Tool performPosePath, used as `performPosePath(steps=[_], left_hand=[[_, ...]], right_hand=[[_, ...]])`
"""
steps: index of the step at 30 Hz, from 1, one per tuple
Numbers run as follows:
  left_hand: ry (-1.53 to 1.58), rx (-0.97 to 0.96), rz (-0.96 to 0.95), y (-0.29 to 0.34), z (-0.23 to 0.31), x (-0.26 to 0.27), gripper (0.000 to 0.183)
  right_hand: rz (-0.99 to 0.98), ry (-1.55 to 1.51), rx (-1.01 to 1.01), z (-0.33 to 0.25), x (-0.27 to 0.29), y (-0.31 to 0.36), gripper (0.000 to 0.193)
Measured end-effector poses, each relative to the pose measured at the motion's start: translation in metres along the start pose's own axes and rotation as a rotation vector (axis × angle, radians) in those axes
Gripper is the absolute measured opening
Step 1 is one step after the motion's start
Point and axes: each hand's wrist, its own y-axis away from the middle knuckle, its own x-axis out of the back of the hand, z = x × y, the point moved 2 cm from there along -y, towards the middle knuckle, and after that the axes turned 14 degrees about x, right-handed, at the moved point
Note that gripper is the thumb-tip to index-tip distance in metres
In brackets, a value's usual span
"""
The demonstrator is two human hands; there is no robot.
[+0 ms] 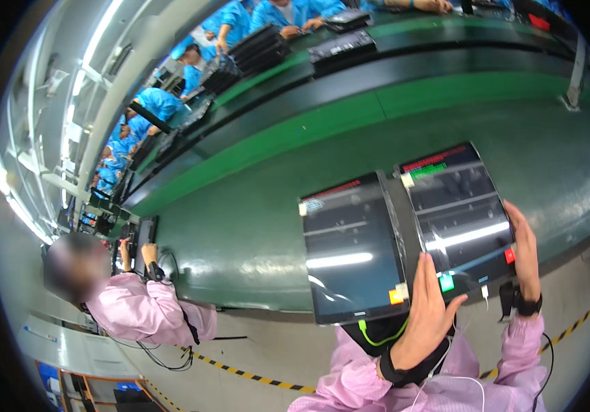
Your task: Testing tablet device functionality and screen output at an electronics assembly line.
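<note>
The left hand (pixel 426 309) lies flat with fingers stretched, its grip open, pressing on the near left corner of the right tablet (pixel 456 216); the thumb reaches toward a green sticker (pixel 446 282) on that corner. The right hand (pixel 525 250) curls round the same tablet's right edge, gripping it, beside a small red tag (pixel 510 255). Both wrists wear black straps over pink sleeves, and a white cable (pixel 485 292) is plugged into the tablet's near edge.

This tablet stands tilted, its dark glass catching the ceiling lights, with red and green bars along its far edge. It sits at the near edge of the green desk (pixel 240 226), towards the right.

Just to its left, almost touching, stands the left tablet (pixel 351 250), tilted the same way, with an orange and white sticker (pixel 398 294) on its near right corner and a green cable (pixel 377 336) looping from below it.

Further left along the near edge of the desk, a person in pink (pixel 147 305) works at another screen. Across the desk, on the far side, people in blue (pixel 240 20) sit before stacks of black trays (pixel 260 51). A yellow and black stripe (pixel 240 373) runs along the floor.
</note>
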Motion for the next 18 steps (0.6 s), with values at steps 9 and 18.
performPosePath(steps=[9,18], left_hand=[[0.071,-0.012,0.035,0.013,0.007,0.006,0.077],[-0.001,0.018,-0.057,0.021,0.007,0.008,0.072]], right_hand=[[0.048,-0.096,0.022,-0.009,0.000,0.015,0.054],[0.072,-0.125,0.051,-0.009,-0.003,0.017,0.053]])
